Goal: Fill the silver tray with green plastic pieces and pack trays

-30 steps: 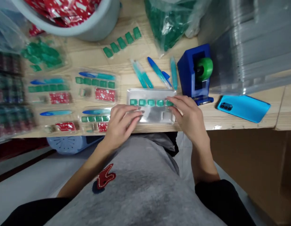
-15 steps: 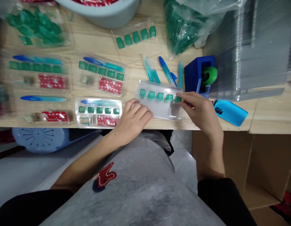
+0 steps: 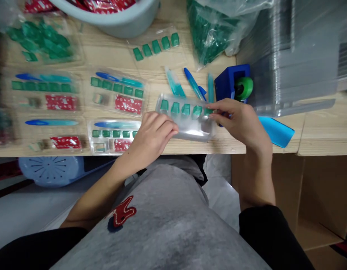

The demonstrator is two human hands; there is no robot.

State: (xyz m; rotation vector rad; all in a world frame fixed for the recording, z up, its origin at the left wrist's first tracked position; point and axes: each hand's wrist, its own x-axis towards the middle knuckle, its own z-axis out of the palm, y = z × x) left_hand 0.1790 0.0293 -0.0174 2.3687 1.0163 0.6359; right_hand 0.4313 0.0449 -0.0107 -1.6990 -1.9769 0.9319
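In front of me lies a clear plastic tray [image 3: 187, 129] with a row of small green blocks in its upper slots. My left hand [image 3: 153, 137] is closed at the tray's lower left edge, fingers curled over it. The thumb and fingertips of my right hand [image 3: 238, 120] pinch the green block [image 3: 208, 111] at the right end of the row, partly hidden by the fingers. Just behind the tray lie a blue pen [image 3: 193, 83] and several turquoise pen-like pieces [image 3: 175, 83].
Filled trays [image 3: 117, 92] lie to the left. Behind are another tray of green blocks [image 3: 156, 47], a grey-blue basin [image 3: 128, 26] of red packets and a bag of green pieces [image 3: 208, 37]. A blue tape dispenser [image 3: 225, 82], stacked clear trays [image 3: 302, 67] and a blue phone [image 3: 278, 131] stand right.
The view has shifted slightly. My right hand has come over part of the phone, its fingertips still at the row's right-end block. My left hand now covers more of the filled tray beside it.
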